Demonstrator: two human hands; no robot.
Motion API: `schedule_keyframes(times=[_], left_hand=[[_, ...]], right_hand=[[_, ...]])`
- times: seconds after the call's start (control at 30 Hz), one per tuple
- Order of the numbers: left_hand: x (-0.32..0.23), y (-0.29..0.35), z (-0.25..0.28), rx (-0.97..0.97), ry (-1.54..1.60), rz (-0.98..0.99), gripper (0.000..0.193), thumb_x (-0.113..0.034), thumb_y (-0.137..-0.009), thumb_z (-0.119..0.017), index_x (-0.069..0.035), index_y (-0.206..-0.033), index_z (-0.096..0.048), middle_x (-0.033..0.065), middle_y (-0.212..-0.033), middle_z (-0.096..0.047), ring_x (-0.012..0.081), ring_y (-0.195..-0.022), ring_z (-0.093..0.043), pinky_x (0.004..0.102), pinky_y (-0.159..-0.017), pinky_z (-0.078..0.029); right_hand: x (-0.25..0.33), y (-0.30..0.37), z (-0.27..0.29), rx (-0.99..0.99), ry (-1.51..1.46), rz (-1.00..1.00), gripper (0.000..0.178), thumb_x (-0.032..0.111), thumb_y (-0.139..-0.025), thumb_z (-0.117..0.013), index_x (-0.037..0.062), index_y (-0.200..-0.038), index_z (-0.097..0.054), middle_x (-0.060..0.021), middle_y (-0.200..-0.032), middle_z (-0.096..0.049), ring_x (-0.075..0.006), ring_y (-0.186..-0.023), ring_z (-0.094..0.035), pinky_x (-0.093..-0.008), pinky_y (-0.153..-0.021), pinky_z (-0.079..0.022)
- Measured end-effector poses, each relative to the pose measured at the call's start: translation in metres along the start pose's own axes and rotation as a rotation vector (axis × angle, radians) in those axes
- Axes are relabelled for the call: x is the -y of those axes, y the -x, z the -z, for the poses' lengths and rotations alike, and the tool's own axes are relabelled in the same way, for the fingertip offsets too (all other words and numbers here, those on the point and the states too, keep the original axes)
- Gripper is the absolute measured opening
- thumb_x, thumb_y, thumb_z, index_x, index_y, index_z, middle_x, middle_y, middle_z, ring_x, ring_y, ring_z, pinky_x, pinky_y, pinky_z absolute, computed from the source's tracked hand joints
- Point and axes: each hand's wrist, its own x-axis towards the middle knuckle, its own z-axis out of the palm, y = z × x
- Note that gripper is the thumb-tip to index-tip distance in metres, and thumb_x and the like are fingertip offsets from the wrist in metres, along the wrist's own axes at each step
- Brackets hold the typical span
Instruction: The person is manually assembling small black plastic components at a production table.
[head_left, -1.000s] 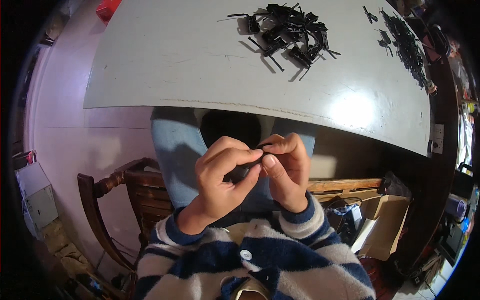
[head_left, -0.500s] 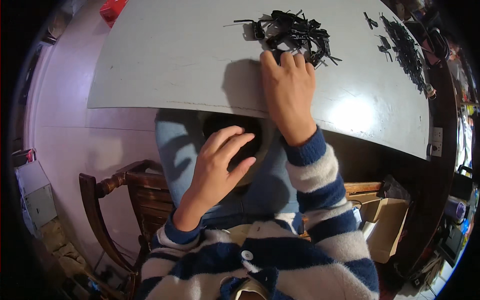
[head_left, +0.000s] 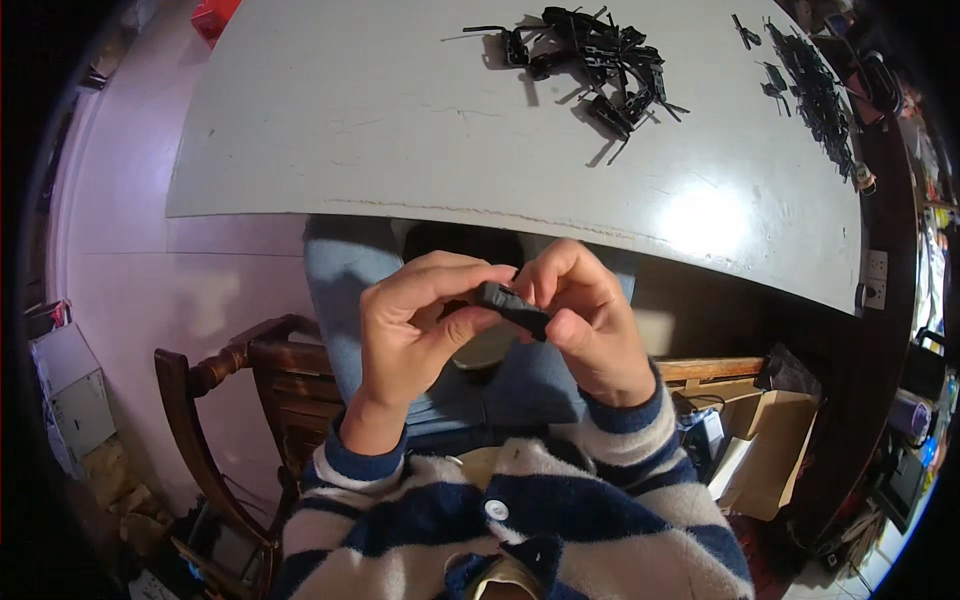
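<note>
A small black plastic part is held between my two hands, over my lap and just short of the table's near edge. The fingers and thumb of my left hand pinch its left end. My right hand grips the right end, with the thumb in front. Fingers cover much of the part, so its full shape is hidden. Beyond my hands, a tangled pile of black plastic parts with thin arms lies on the light grey table.
Another heap of black parts runs along the table's right side, with a few loose pieces beside it. A wooden chair stands at my left. An open cardboard box is at lower right. A red object sits at the far left corner.
My right hand has come back from the pile with a black plastic part. My left hand has risen to meet it, and both now hold the part above my lap.
</note>
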Motion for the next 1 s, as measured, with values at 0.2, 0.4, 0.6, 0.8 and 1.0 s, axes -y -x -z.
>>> schedule_keyframes(times=[0.2, 0.4, 0.6, 0.8, 1.0], left_hand=[[-0.015, 0.000, 0.002, 0.097, -0.347, -0.105, 0.028, -0.011, -0.068, -0.073, 0.001, -0.091, -0.066, 0.0081, -0.087, -0.060, 0.0146, -0.074, -0.055, 0.0224, -0.062, -0.042], [-0.025, -0.001, -0.008, 0.140, -0.565, -0.271, 0.028, -0.006, -0.063, -0.074, 0.000, -0.089, -0.067, 0.0079, -0.081, -0.061, 0.0172, -0.070, -0.057, 0.0241, -0.061, -0.044], [-0.021, -0.002, -0.008, 0.168, -0.589, -0.263, 0.028, -0.007, -0.065, -0.074, 0.000, -0.091, -0.066, 0.0086, -0.081, -0.062, 0.0179, -0.069, -0.057, 0.0250, -0.060, -0.045], [-0.011, 0.000, 0.002, 0.257, -0.356, -0.263, 0.029, -0.016, -0.068, -0.075, -0.001, -0.090, -0.063, 0.0075, -0.076, -0.062, 0.0169, -0.063, -0.058, 0.0244, -0.056, -0.044], [-0.011, 0.010, -0.009, 0.085, -0.546, -0.423, 0.035, -0.026, -0.063, -0.079, -0.004, -0.078, -0.057, 0.0046, -0.059, -0.056, 0.0148, -0.051, -0.054, 0.0237, -0.047, -0.041]], right_hand=[[0.016, 0.001, 0.000, 0.044, 0.260, -0.278, 0.025, 0.013, -0.075, -0.070, 0.0049, -0.086, -0.050, -0.0026, -0.086, -0.050, -0.0098, -0.079, -0.050, -0.0229, -0.071, -0.041], [-0.001, 0.008, 0.000, -0.054, -0.045, -0.175, 0.015, 0.005, -0.076, -0.066, 0.0039, -0.083, -0.053, -0.0072, -0.088, -0.057, -0.0139, -0.083, -0.053, -0.0254, -0.075, -0.042], [-0.006, 0.009, 0.006, -0.083, -0.170, -0.200, 0.009, 0.002, -0.078, -0.062, 0.0031, -0.081, -0.053, -0.0088, -0.084, -0.058, -0.0147, -0.078, -0.055, -0.0250, -0.072, -0.043], [0.009, 0.009, 0.008, 0.108, -0.228, -0.450, 0.019, 0.019, -0.088, -0.055, 0.0014, -0.090, -0.049, -0.0071, -0.079, -0.058, -0.0104, -0.065, -0.057, -0.0202, -0.055, -0.046], [-0.012, 0.020, -0.011, -0.104, 0.015, -0.126, 0.061, 0.063, -0.084, -0.036, 0.0027, -0.087, -0.046, -0.0051, -0.077, -0.051, -0.0085, -0.063, -0.048, -0.0194, -0.054, -0.038]])
